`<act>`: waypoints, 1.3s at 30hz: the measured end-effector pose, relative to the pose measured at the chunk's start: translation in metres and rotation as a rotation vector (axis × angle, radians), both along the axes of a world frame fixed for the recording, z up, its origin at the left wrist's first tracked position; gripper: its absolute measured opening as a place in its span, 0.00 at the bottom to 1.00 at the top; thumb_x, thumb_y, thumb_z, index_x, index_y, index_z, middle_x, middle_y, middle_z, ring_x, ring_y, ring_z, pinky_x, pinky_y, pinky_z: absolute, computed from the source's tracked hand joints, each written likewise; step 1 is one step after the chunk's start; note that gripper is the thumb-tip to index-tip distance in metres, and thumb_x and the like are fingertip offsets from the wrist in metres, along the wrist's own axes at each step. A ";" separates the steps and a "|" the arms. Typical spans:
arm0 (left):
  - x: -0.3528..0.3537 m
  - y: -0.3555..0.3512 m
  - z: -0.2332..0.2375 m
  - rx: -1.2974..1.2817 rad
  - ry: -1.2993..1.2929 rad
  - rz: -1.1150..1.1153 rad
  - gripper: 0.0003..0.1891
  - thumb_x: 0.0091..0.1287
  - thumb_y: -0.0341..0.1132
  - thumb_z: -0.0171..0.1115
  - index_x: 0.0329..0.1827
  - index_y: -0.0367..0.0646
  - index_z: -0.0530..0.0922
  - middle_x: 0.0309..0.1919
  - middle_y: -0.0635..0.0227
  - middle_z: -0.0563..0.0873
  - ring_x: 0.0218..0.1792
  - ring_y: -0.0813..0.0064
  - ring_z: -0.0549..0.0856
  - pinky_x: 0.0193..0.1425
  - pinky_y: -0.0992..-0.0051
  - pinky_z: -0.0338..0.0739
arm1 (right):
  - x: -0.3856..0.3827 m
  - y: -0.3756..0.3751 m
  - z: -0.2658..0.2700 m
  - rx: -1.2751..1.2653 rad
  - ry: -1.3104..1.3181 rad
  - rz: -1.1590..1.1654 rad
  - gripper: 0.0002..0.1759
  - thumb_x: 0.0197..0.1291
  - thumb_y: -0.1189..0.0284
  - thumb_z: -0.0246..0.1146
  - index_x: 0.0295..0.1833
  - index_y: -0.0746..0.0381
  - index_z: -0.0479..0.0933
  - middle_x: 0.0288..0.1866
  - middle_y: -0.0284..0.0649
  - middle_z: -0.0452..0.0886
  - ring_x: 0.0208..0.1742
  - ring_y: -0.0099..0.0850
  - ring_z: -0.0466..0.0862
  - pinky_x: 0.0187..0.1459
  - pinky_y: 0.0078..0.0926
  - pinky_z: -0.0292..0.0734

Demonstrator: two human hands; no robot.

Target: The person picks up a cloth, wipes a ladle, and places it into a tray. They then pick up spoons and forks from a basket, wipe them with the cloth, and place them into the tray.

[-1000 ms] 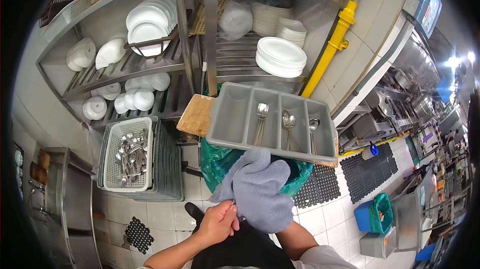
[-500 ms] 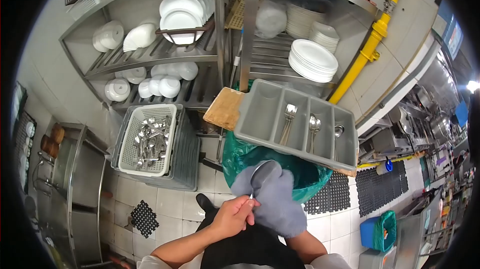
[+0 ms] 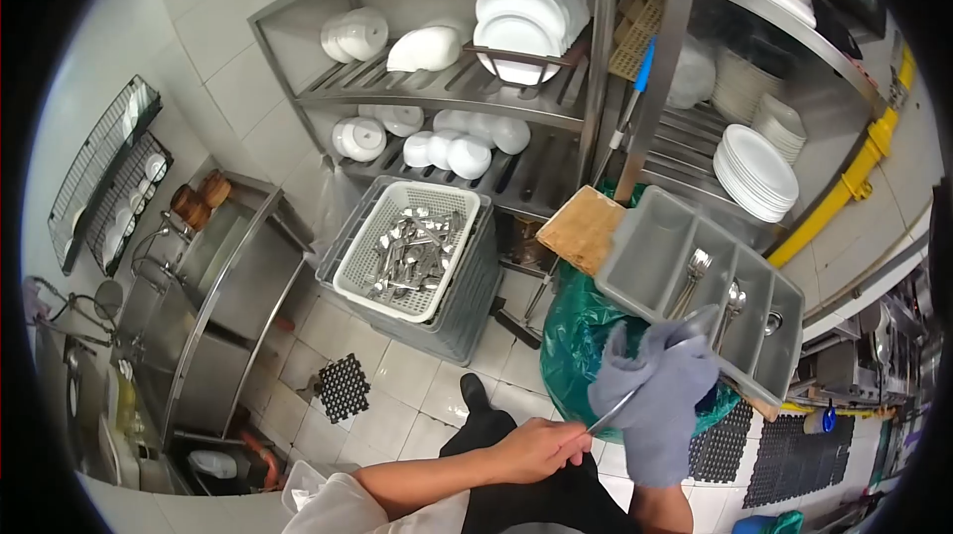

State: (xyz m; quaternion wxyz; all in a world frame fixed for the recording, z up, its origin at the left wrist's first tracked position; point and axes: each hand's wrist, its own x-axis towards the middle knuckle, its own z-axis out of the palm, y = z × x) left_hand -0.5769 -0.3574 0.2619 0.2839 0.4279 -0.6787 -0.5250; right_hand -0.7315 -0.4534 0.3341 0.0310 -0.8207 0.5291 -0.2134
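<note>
Your left hand (image 3: 541, 450) pinches the spoon (image 3: 611, 415) handle, fingers closed tight. The spoon points far and right into the grey cloth (image 3: 665, 415), toward the cutlery tray (image 3: 650, 256). Your right hand hides inside the cloth, maybe gripping the bowl.

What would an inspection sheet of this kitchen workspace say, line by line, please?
Surface: tiled floor with a black mat; no worktop in view.
Job's things: metal utensil; grey cloth; grey cutlery tray holding forks and spoons.
Clutter: white basket full of loose cutlery, on grey crates.
Hands: left hand grips the utensil's handle; right hand is hidden inside the cloth.
Cables: nothing seen.
Surroundings: steel shelves with white plates and bowls; green-lined bin; wooden board; yellow pipe.
</note>
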 end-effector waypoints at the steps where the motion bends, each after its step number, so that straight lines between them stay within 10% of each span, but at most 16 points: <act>1: -0.001 -0.004 -0.003 -0.059 0.014 0.081 0.15 0.77 0.40 0.46 0.41 0.40 0.77 0.29 0.67 0.86 0.26 0.70 0.85 0.33 0.73 0.79 | 0.001 0.007 -0.005 -0.002 0.005 0.011 0.34 0.35 0.61 0.73 0.48 0.67 0.69 0.45 0.54 0.72 0.48 0.51 0.72 0.48 0.42 0.69; 18: 0.034 -0.051 -0.012 -0.067 -0.144 0.207 0.14 0.75 0.41 0.46 0.40 0.40 0.75 0.30 0.62 0.84 0.35 0.56 0.84 0.40 0.61 0.76 | 0.028 -0.025 0.013 -0.046 -0.148 0.267 0.31 0.29 0.61 0.75 0.41 0.64 0.72 0.39 0.50 0.69 0.43 0.49 0.72 0.43 0.43 0.69; 20: 0.045 -0.057 -0.020 -0.074 -0.163 0.225 0.14 0.75 0.41 0.47 0.40 0.40 0.75 0.32 0.60 0.85 0.36 0.55 0.84 0.41 0.60 0.77 | 0.039 -0.033 0.024 -0.012 0.188 0.165 0.27 0.27 0.61 0.76 0.36 0.60 0.74 0.37 0.47 0.69 0.40 0.47 0.73 0.40 0.43 0.69; 26: 0.093 -0.083 -0.051 -0.227 -0.285 0.426 0.11 0.67 0.39 0.60 0.43 0.39 0.77 0.38 0.56 0.84 0.35 0.55 0.85 0.41 0.60 0.78 | 0.030 -0.040 0.023 -0.016 0.111 0.206 0.23 0.33 0.65 0.73 0.38 0.60 0.74 0.37 0.47 0.70 0.40 0.46 0.73 0.40 0.41 0.70; 36: 0.291 -0.147 -0.180 -0.001 -0.580 0.875 0.18 0.60 0.39 0.65 0.49 0.38 0.80 0.49 0.48 0.83 0.50 0.49 0.82 0.54 0.59 0.77 | -0.045 -0.088 -0.111 -0.373 0.180 -0.612 0.26 0.53 0.68 0.65 0.56 0.66 0.71 0.52 0.47 0.75 0.55 0.45 0.74 0.58 0.34 0.68; 39: 0.357 -0.165 -0.209 0.147 -0.647 1.030 0.20 0.59 0.39 0.66 0.48 0.32 0.79 0.48 0.41 0.82 0.51 0.48 0.81 0.57 0.58 0.75 | 0.012 -0.088 -0.057 -0.282 0.209 -0.586 0.19 0.54 0.69 0.64 0.49 0.65 0.70 0.48 0.45 0.75 0.51 0.44 0.74 0.58 0.37 0.67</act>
